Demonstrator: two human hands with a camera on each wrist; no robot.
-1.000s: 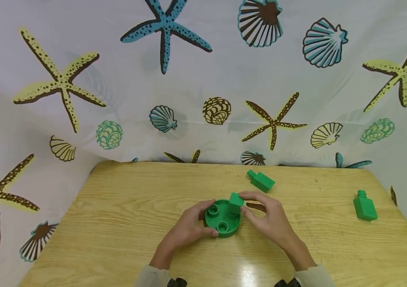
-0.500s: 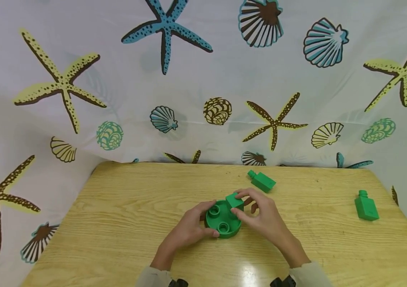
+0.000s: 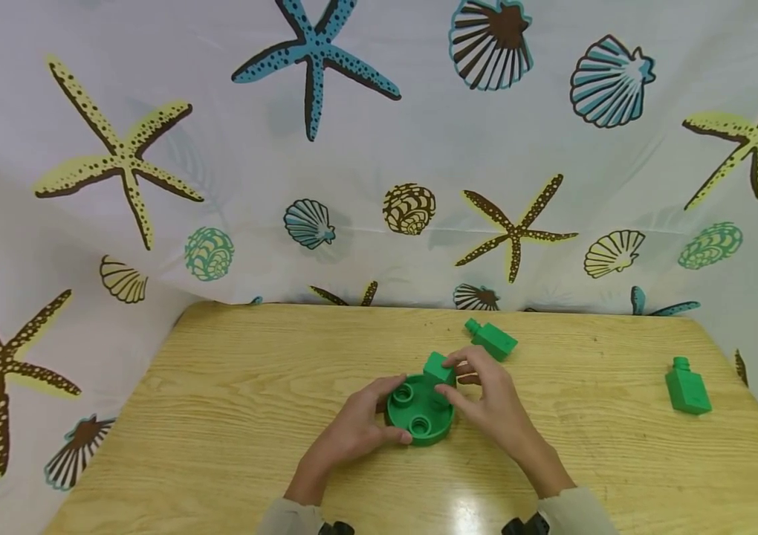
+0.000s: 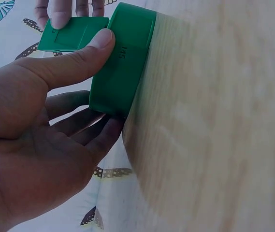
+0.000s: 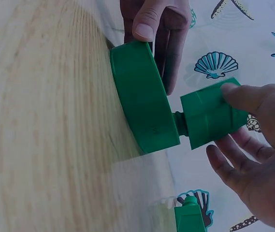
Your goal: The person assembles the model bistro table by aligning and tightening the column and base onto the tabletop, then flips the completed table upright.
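A shallow round green base (image 3: pixel 434 438) with raised threaded sockets sits on the wooden table. Its left side is held by my left hand (image 3: pixel 355 423), the thumb at the near rim and fingers around the far side. Over the base's back right part stands a green block (image 3: pixel 435 364), which my right hand (image 3: pixel 489 401) pinches between thumb and fingers. In the right wrist view, the ridged neck of the block (image 5: pixel 207 113) shows between the block and the round base (image 5: pixel 142 92), pointing into it. The socket under the block is hidden.
Another green block with a threaded neck (image 3: pixel 496 342) lies behind my right hand. A similar necked block (image 3: pixel 688 391) lies near the right side of the wooden table (image 3: pixel 252 371). A cloth (image 3: pixel 352 163) printed with shells and starfish hangs behind the table.
My right hand has turned the block on the base, and its fingers have shifted around it. The left hand keeps its hold on the base. The head view has shifted slightly.
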